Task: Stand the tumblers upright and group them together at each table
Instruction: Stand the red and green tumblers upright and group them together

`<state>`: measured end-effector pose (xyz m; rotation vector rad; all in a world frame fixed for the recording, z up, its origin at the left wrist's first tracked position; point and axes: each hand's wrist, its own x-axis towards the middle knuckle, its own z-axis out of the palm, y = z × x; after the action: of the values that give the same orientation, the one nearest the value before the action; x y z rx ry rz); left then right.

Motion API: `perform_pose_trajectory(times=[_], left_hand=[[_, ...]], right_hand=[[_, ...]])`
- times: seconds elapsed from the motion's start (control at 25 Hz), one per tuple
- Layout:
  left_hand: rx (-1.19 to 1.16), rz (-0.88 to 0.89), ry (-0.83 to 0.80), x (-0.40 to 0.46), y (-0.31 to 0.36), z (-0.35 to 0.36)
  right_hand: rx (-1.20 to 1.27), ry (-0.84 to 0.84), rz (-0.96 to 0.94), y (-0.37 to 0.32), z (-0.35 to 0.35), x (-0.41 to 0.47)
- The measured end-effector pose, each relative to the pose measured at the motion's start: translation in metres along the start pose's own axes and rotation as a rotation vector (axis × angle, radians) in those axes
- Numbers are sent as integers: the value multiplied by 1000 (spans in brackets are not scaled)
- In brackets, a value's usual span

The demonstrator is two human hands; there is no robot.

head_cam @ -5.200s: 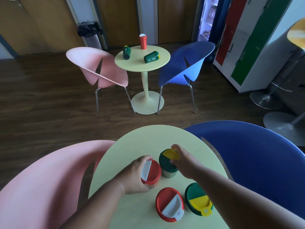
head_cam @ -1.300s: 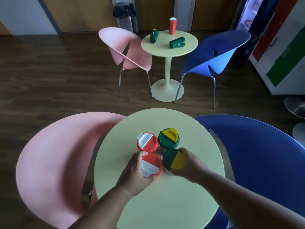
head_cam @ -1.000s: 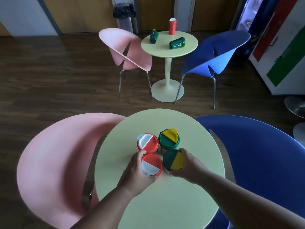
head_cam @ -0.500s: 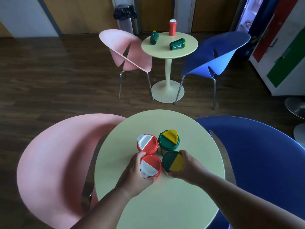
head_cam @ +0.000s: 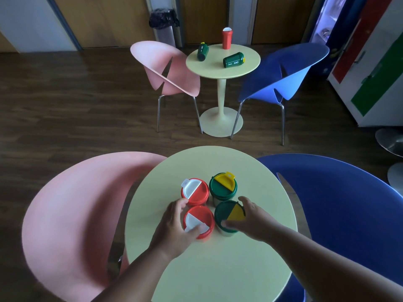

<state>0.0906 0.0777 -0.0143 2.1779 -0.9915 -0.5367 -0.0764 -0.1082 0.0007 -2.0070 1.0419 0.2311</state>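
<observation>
Left hand [head_cam: 174, 225] grip wraps near red tumbler [head_cam: 198, 221]; right hand [head_cam: 253, 223] clasps near green tumbler [head_cam: 229, 216]; both upright, touching far pair.

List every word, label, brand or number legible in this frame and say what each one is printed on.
"OKK": white print, seen upside down, on the side of the green tumbler lying on its side on the far table.
White print on the other green tumbler lying there: too small to read.
Red upright tumbler and the four near tumblers' lids, such as the near red one: no text visible.
</observation>
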Motion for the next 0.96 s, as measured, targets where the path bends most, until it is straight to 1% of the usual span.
perform_pose_trajectory(times=[0.08,0.16,0.24,0.36,0.48,0.56,0.96], left_hand=[[9,-15,119,12,-1,-4],[8,-71,165,31,-2,-10],[-21,-158,135,52,-2,-14],[-84,-292,37,80,-2,-16],[-95,-290,-82,93,-4,-11],[-107,-287,-125,95,-7,-8],[-43,-235,-117,92,-8,-9]], right_hand=[[41,67,30,-3,-7,6],[18,133,47,-9,-15,15],[-6,167,38,-19,-22,25],[-23,185,41,-31,-28,43],[-25,165,67,-38,-27,59],[-51,124,71,-39,-24,67],[-79,65,6,-34,-26,75]])
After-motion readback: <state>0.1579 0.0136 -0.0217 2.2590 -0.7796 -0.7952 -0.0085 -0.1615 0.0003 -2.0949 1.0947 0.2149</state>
